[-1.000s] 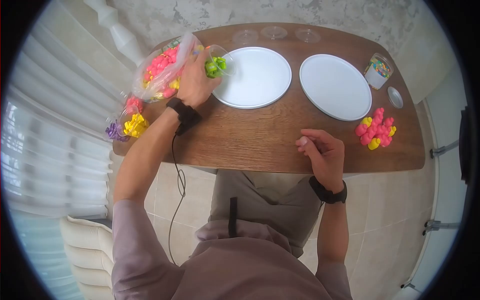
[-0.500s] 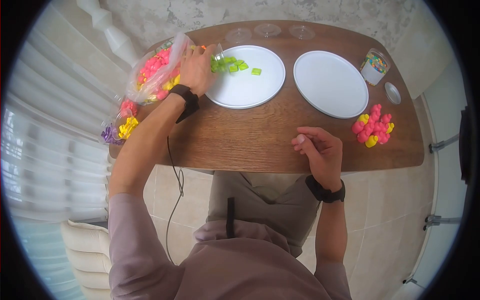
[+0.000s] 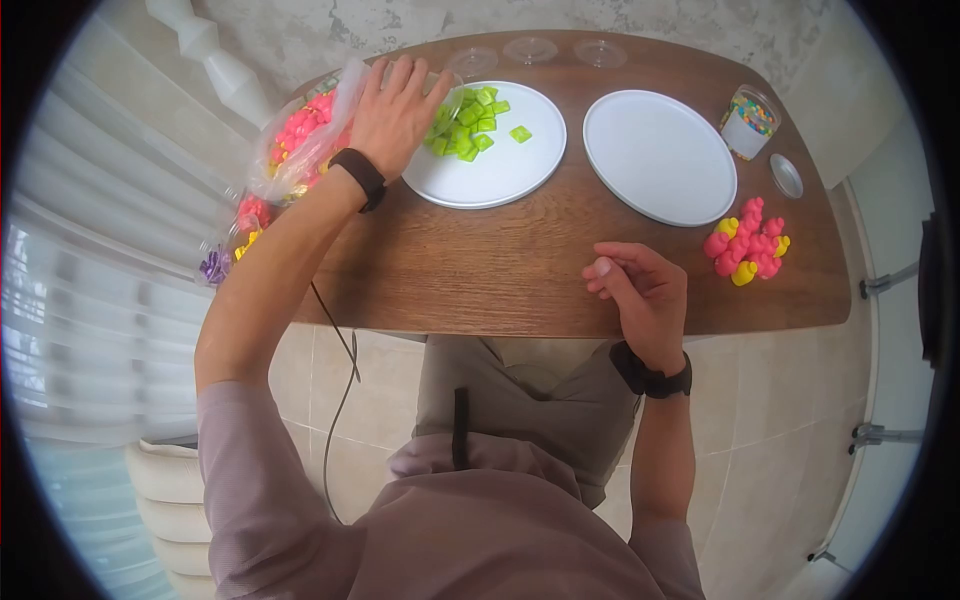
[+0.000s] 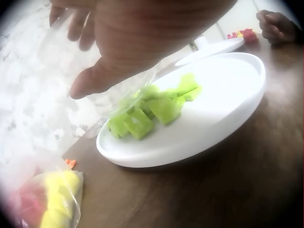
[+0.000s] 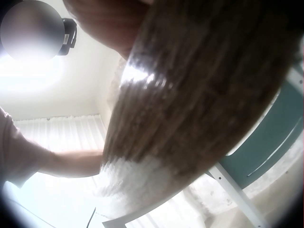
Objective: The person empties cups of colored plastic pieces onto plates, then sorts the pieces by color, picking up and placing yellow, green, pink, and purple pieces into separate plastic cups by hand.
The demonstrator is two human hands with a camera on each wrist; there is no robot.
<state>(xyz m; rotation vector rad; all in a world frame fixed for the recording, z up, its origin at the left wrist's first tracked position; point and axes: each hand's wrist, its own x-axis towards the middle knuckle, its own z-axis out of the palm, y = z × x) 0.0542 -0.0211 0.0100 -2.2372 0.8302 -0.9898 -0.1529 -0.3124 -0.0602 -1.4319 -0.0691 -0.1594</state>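
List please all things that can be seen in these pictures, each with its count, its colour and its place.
green pieces: a heap, green, on the left plate beside the cup
clear cup: one, transparent, tipped over the left plate's rim, under the left hand
left plate: one, white, far left of the table
right plate: one, white, bare, right of the first
clear lids: three, transparent, along the far edge
jar: one, clear with mixed colours inside, far right
jar lid: one, beside the jar
pink and yellow pieces: a heap, right of the table
bag: one, clear, pink and yellow pieces inside, left edge
table: one, brown wood
left hand: holds the clear cup
right hand: loosely curled, rests at the near edge
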